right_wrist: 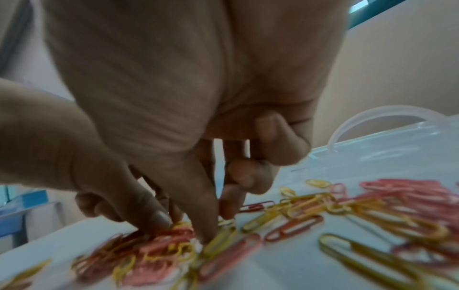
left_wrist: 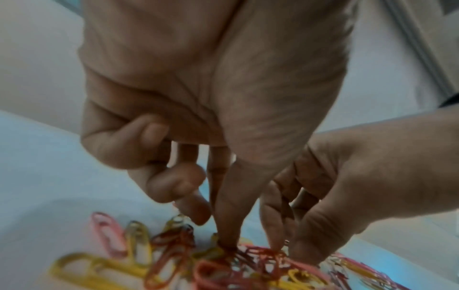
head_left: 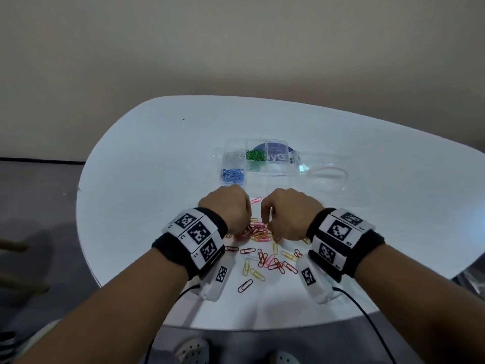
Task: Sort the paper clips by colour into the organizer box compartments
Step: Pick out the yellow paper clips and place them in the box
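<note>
A pile of red, pink and yellow paper clips [head_left: 259, 233] lies on the white table [head_left: 157, 153], and more clips are scattered towards me. Both hands hover over the pile with curled fingers. My left hand [head_left: 242, 231] pinches red clips [left_wrist: 261, 253] between thumb and forefinger [left_wrist: 224, 244]. My right hand [head_left: 267, 227] has its thumb and forefinger tips down in the pile [right_wrist: 216, 227]; whether they hold a clip is hidden. The clear organizer box [head_left: 273, 179] stands just beyond the hands, with blue clips [head_left: 232, 176] front left, green clips [head_left: 254, 157] behind and whitish clips [head_left: 233, 155] back left.
The box's clear lid [head_left: 325, 174] lies open to the right, with a loop handle [right_wrist: 372, 113]. The table's near edge [head_left: 236, 328] is close to my forearms. Cables run from both wrist cameras. Dark floor lies to the left.
</note>
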Demonstrator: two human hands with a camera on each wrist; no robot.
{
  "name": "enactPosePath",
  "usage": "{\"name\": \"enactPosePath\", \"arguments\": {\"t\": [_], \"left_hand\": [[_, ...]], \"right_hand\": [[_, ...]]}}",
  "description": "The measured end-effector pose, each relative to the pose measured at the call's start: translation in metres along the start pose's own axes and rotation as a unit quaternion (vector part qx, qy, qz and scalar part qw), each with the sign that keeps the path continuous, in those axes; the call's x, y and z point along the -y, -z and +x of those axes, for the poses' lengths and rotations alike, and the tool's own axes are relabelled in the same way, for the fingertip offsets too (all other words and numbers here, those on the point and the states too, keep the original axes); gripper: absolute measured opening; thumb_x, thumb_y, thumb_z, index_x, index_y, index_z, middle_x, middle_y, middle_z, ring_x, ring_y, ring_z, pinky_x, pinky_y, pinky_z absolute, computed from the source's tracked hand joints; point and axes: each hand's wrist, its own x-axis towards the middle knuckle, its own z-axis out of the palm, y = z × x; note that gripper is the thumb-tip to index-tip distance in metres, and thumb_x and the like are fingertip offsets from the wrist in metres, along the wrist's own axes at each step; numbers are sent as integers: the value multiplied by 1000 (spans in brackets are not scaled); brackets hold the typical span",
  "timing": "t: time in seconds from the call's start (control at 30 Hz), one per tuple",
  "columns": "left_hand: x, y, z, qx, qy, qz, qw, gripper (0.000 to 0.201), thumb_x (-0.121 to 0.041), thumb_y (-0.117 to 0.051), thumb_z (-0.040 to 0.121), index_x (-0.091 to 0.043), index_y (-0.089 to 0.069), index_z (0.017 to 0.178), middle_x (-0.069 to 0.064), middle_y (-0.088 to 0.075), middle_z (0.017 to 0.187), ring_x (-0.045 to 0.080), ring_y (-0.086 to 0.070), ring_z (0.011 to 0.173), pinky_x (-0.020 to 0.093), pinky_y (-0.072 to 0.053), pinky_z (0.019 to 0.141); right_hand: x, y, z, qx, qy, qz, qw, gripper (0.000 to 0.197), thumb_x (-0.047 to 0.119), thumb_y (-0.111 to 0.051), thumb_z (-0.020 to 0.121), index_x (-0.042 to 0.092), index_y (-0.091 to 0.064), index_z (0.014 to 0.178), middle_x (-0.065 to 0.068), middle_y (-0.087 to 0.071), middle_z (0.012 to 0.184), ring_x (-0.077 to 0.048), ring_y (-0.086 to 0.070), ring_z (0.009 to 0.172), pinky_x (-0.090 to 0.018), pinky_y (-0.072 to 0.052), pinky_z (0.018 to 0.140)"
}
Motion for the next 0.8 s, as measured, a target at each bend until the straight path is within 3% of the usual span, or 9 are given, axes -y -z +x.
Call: {"name": "enactPosePath", "arguments": {"t": [0.03, 0.17, 0.3, 0.37, 0.43, 0.5, 0.57, 0.7, 0.8], "left_hand": [[-1, 1, 0, 11, -2, 16, 1000, 3, -22, -69, 81, -25, -70, 79, -4, -69, 97, 20, -65, 91, 34, -56, 80], [1, 1, 1, 44, 2, 45, 998, 17, -26, -64, 80, -18, -69, 94, 2, -70, 94, 22, -67, 87, 38, -57, 80], [4, -1, -3, 41, -15, 51, 998, 19, -33, -65, 78, -16, -59, 71, 2, -65, 78, 22, -66, 78, 32, -55, 69], [2, 0, -8, 31, -21, 57, 998, 30, -40, -68, 79, -16, -57, 65, 2, -62, 71, 22, -63, 74, 29, -50, 63], [0, 2, -12, 11, -24, 39, 999, 30, -39, -68, 78, -12, -64, 67, 2, -66, 71, 20, -64, 72, 30, -50, 62], [0, 5, -14, -16, -24, -27, 999, 21, -31, -68, 78, -10, -69, 74, 3, -70, 74, 18, -66, 72, 30, -52, 64], [1, 8, -14, -15, -9, -157, 987, 6, -19, -67, 81, -13, -67, 83, 3, -72, 78, 16, -70, 70, 27, -54, 60], [-4, 9, -17, 32, 36, -362, 931, 10, -3, -57, 91, -3, -67, 91, 7, -70, 75, 13, -69, 61, 20, -54, 54], [-7, 10, -18, 41, 63, -456, 887, 14, -3, -52, 93, -2, -63, 86, 8, -65, 72, 15, -63, 57, 21, -49, 51]], "right_hand": [[0, 0, 0, 1, -4, -1, 1000, 17, 10, -67, 78, 26, -70, 82, 7, -68, 87, -18, -66, 85, -30, -53, 71], [-5, 3, 0, 7, -8, 5, 1000, 15, 9, -62, 78, 23, -64, 72, 2, -72, 89, -21, -68, 84, -37, -58, 77], [-5, 5, -8, -21, 29, 17, 999, 20, 7, -61, 77, 24, -58, 68, 7, -66, 80, -19, -64, 79, -34, -55, 71], [-4, 3, -14, -19, 56, 32, 998, 21, 6, -61, 79, 27, -63, 77, 10, -65, 81, -17, -64, 81, -36, -55, 75], [-3, 1, -20, 10, 74, 20, 997, 27, 7, -58, 81, 32, -67, 89, 12, -64, 82, -16, -64, 83, -34, -55, 77], [-4, -1, -24, 26, 76, 10, 997, 31, 7, -56, 82, 33, -67, 94, 11, -63, 81, -16, -63, 82, -34, -55, 77], [-5, -2, -23, 21, 74, 8, 997, 24, 10, -59, 83, 31, -68, 91, 11, -62, 79, -15, -61, 80, -34, -55, 77], [-8, -3, -22, -1, 66, 16, 998, 11, 15, -63, 85, 24, -70, 84, 10, -63, 79, -14, -62, 79, -35, -56, 76], [-20, -2, -22, -16, 36, 143, 989, 10, 14, -69, 87, 20, -73, 80, 9, -69, 73, -8, -66, 70, -25, -55, 70]]}}
